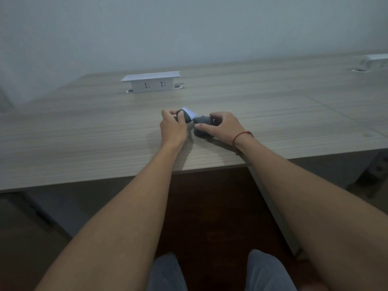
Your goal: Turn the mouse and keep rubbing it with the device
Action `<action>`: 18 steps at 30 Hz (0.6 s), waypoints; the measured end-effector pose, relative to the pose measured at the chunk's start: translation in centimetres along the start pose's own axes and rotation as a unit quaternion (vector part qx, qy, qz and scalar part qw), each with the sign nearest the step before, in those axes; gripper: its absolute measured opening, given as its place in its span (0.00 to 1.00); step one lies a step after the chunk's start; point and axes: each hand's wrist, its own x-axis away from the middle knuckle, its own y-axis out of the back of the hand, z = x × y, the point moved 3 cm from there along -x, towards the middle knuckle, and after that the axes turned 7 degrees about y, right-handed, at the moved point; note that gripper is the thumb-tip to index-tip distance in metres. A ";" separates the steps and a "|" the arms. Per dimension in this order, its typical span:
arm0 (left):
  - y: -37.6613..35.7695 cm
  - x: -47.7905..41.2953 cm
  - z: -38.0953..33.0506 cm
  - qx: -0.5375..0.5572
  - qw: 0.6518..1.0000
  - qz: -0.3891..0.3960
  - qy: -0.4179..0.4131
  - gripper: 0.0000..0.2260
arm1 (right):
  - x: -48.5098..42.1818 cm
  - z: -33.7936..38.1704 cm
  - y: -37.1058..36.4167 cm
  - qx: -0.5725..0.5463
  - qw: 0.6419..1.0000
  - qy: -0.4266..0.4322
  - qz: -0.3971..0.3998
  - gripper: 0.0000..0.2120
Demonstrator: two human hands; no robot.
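Note:
Both hands meet over the middle of a wood-grain table (84, 131). My left hand (173, 128) grips a small dark object with a white end (188, 114), fingers curled round it. My right hand (223, 127) grips a dark grey rounded object (202, 122) that rests on the table, thumb along its near side. The two objects touch each other between the hands. What the objects are cannot be made out. A red string band (241, 136) circles my right wrist.
A white pop-up socket box (150, 81) stands on the table behind the hands. A second white box (375, 59) sits at the far right. A pale wall rises behind. The table's front edge (105, 181) runs across, with my knees (168, 274) below.

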 end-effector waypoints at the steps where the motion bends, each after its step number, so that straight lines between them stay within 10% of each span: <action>1: 0.0 -0.1 0.0 0.000 1.000 -0.010 0.005 0.12 | 0.0 0.0 -0.1 0.001 1.000 0.004 -0.003 0.18; 7: 0.6 -1.1 0.5 0.119 0.992 -0.009 0.031 0.09 | -0.2 -0.4 -0.2 -0.001 1.000 0.007 -0.009 0.20; 18: -0.6 -1.7 -3.2 -0.040 0.998 0.044 -0.028 0.08 | -0.2 -0.2 -0.1 -0.004 1.000 0.004 -0.005 0.20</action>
